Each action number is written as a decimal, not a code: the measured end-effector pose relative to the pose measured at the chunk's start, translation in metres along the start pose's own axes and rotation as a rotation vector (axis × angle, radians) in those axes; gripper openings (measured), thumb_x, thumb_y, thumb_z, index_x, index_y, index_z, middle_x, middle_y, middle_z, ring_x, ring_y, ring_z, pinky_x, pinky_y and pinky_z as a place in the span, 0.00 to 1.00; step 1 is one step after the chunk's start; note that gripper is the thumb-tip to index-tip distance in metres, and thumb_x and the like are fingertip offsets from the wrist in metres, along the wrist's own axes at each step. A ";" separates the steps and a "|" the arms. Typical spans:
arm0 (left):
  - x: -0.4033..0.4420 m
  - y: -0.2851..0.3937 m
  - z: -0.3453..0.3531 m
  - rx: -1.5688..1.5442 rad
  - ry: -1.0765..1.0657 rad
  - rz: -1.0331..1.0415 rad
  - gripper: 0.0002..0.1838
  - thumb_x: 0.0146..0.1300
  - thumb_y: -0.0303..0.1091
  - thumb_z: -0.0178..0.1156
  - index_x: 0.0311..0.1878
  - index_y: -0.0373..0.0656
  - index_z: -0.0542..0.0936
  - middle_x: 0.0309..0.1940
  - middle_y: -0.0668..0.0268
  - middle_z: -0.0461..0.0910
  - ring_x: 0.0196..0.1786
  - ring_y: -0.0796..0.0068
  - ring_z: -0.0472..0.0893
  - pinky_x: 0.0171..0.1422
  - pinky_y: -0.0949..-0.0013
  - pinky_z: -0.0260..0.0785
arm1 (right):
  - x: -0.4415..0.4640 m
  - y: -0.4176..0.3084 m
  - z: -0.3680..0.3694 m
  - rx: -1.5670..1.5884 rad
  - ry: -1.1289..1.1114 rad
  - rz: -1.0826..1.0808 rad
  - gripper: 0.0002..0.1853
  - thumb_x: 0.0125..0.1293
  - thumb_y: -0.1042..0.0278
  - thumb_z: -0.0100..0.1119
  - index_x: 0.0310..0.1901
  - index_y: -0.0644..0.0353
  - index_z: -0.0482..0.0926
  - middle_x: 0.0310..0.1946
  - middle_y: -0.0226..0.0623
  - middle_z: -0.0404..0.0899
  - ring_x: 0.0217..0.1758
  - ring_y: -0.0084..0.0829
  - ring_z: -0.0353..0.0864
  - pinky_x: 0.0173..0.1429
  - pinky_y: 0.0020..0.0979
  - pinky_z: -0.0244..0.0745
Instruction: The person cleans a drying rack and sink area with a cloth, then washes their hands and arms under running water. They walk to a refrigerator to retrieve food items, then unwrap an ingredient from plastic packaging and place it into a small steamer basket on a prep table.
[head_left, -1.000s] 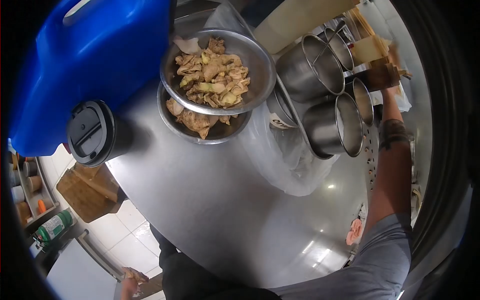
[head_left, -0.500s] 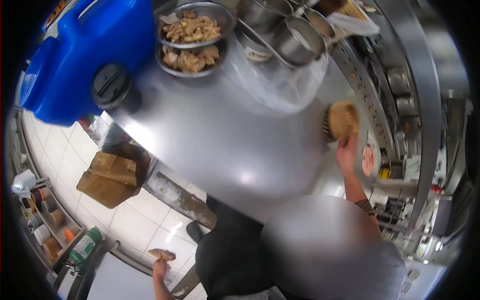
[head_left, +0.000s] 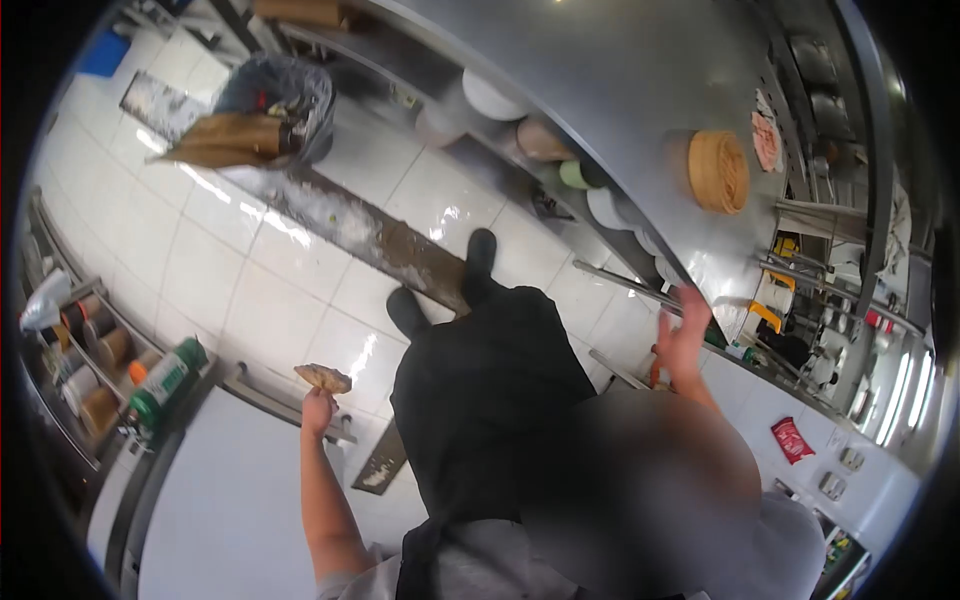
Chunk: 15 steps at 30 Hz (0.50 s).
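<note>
In my left hand (head_left: pixel 318 410), held out over the floor at the left, is a flat brown piece (head_left: pixel 323 378). It is pale and mottled along one side, and I cannot make out its kind. My fingers pinch it at its lower edge. Beside the steel table's near edge, my right hand (head_left: pixel 682 338) is raised with its fingers apart and nothing in it. A round bamboo steamer basket (head_left: pixel 718 172) rests on the steel table (head_left: pixel 640 75), beyond my right hand and apart from it.
Bowls (head_left: pixel 492 95) sit on a shelf under the table. A lined bin (head_left: pixel 318 100) with brown cardboard (head_left: pixel 225 140) stands on the tiled floor (head_left: pixel 260 330). At the left are a white counter (head_left: pixel 230 500), a green bottle (head_left: pixel 165 395) and several spice containers (head_left: pixel 112 432). A pink cloth (head_left: pixel 766 140) lies beyond the steamer.
My right hand has let go of the bamboo steamer and drawn back toward my body. My view has swung down toward the floor. My left hand still holds the brown piece.
</note>
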<state>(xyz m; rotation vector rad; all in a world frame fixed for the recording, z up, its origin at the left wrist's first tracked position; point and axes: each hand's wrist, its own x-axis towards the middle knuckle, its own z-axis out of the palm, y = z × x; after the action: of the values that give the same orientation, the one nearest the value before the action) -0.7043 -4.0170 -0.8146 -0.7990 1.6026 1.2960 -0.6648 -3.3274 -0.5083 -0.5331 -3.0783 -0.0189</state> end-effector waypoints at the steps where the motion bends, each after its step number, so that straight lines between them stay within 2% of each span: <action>1: 0.001 -0.029 0.000 0.009 0.049 -0.054 0.10 0.71 0.33 0.49 0.43 0.37 0.77 0.24 0.67 0.75 0.24 0.77 0.75 0.28 0.70 0.67 | -0.030 -0.011 0.004 0.079 -0.199 -0.049 0.31 0.63 0.73 0.67 0.69 0.64 0.70 0.65 0.54 0.71 0.71 0.56 0.67 0.76 0.51 0.62; 2: 0.002 -0.056 0.001 0.024 0.096 -0.103 0.10 0.71 0.33 0.49 0.44 0.37 0.77 0.24 0.67 0.75 0.23 0.77 0.75 0.28 0.70 0.66 | -0.057 -0.020 0.010 0.158 -0.394 -0.090 0.31 0.63 0.73 0.67 0.68 0.62 0.71 0.64 0.53 0.72 0.70 0.55 0.68 0.75 0.50 0.62; 3: -0.002 -0.080 0.006 -0.028 0.093 -0.132 0.11 0.70 0.32 0.48 0.45 0.38 0.78 0.24 0.67 0.75 0.23 0.77 0.74 0.27 0.68 0.67 | -0.081 -0.021 0.016 0.151 -0.416 -0.093 0.31 0.63 0.73 0.67 0.68 0.62 0.71 0.64 0.53 0.72 0.70 0.55 0.68 0.75 0.50 0.62; 5: 0.000 -0.137 0.011 0.065 0.085 -0.205 0.09 0.70 0.33 0.48 0.42 0.41 0.77 0.23 0.68 0.74 0.21 0.76 0.73 0.25 0.67 0.66 | -0.117 -0.013 0.041 0.262 -0.797 0.069 0.33 0.61 0.70 0.69 0.68 0.64 0.71 0.66 0.55 0.71 0.71 0.57 0.68 0.76 0.51 0.64; 6: 0.003 -0.169 0.019 0.160 0.076 -0.252 0.08 0.71 0.33 0.48 0.39 0.43 0.76 0.22 0.68 0.73 0.20 0.76 0.73 0.23 0.66 0.64 | -0.126 -0.001 0.059 0.252 -0.814 0.067 0.33 0.61 0.70 0.69 0.68 0.64 0.71 0.66 0.55 0.71 0.71 0.57 0.68 0.76 0.51 0.64; 7: 0.028 -0.249 0.011 0.265 0.076 -0.182 0.09 0.67 0.32 0.48 0.36 0.42 0.77 0.22 0.66 0.75 0.21 0.74 0.75 0.23 0.65 0.66 | -0.135 0.023 0.079 0.185 -0.787 0.063 0.33 0.61 0.69 0.69 0.68 0.64 0.72 0.66 0.54 0.72 0.71 0.57 0.68 0.76 0.50 0.65; 8: 0.026 -0.274 0.019 0.335 0.092 -0.220 0.11 0.68 0.34 0.49 0.34 0.41 0.78 0.23 0.64 0.77 0.21 0.72 0.76 0.24 0.64 0.68 | -0.143 0.043 0.094 0.120 -0.764 0.059 0.33 0.62 0.69 0.69 0.69 0.63 0.72 0.67 0.54 0.72 0.71 0.56 0.69 0.75 0.48 0.66; 9: 0.021 -0.293 0.028 0.321 0.071 -0.228 0.12 0.68 0.34 0.49 0.35 0.39 0.79 0.24 0.61 0.78 0.23 0.68 0.78 0.28 0.61 0.71 | -0.137 0.058 0.109 0.117 -0.747 0.197 0.31 0.64 0.67 0.68 0.69 0.63 0.72 0.67 0.54 0.72 0.72 0.56 0.69 0.75 0.48 0.65; 10: 0.018 -0.304 0.038 0.308 0.051 -0.229 0.14 0.68 0.35 0.49 0.37 0.36 0.81 0.26 0.59 0.80 0.26 0.64 0.81 0.32 0.58 0.74 | -0.126 0.070 0.125 0.110 -0.648 0.203 0.30 0.66 0.67 0.67 0.69 0.63 0.72 0.67 0.53 0.72 0.72 0.55 0.68 0.75 0.50 0.64; 11: 0.012 -0.294 0.052 0.308 0.036 -0.238 0.14 0.68 0.35 0.49 0.37 0.36 0.81 0.26 0.59 0.80 0.26 0.64 0.81 0.32 0.58 0.74 | -0.112 0.080 0.134 0.098 -0.549 0.216 0.29 0.67 0.67 0.66 0.69 0.64 0.71 0.67 0.53 0.73 0.72 0.55 0.67 0.75 0.51 0.64; 13: -0.006 -0.257 0.084 0.639 -0.053 -0.291 0.23 0.68 0.41 0.48 0.50 0.32 0.83 0.48 0.36 0.83 0.56 0.36 0.81 0.60 0.44 0.72 | -0.068 0.096 0.152 -0.167 -0.291 -0.001 0.26 0.71 0.67 0.62 0.68 0.66 0.72 0.65 0.55 0.74 0.70 0.55 0.70 0.75 0.52 0.62; 14: -0.003 -0.270 0.098 0.644 -0.069 -0.296 0.23 0.68 0.41 0.48 0.50 0.32 0.83 0.48 0.36 0.83 0.56 0.36 0.81 0.60 0.44 0.72 | -0.046 0.105 0.160 -0.172 -0.195 -0.032 0.26 0.71 0.66 0.63 0.68 0.64 0.73 0.64 0.54 0.76 0.68 0.55 0.71 0.75 0.50 0.63; 15: -0.005 -0.287 0.107 0.662 -0.025 -0.247 0.21 0.68 0.38 0.48 0.49 0.31 0.83 0.42 0.41 0.85 0.49 0.42 0.84 0.54 0.48 0.73 | -0.024 0.114 0.167 -0.173 -0.099 -0.064 0.26 0.71 0.65 0.64 0.67 0.63 0.74 0.63 0.54 0.77 0.67 0.56 0.73 0.74 0.48 0.63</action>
<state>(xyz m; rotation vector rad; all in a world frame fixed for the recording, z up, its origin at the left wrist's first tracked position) -0.4211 -3.9836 -0.9273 -0.5322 1.7020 0.5363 -0.6066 -3.2255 -0.6747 -0.4533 -3.2082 -0.2707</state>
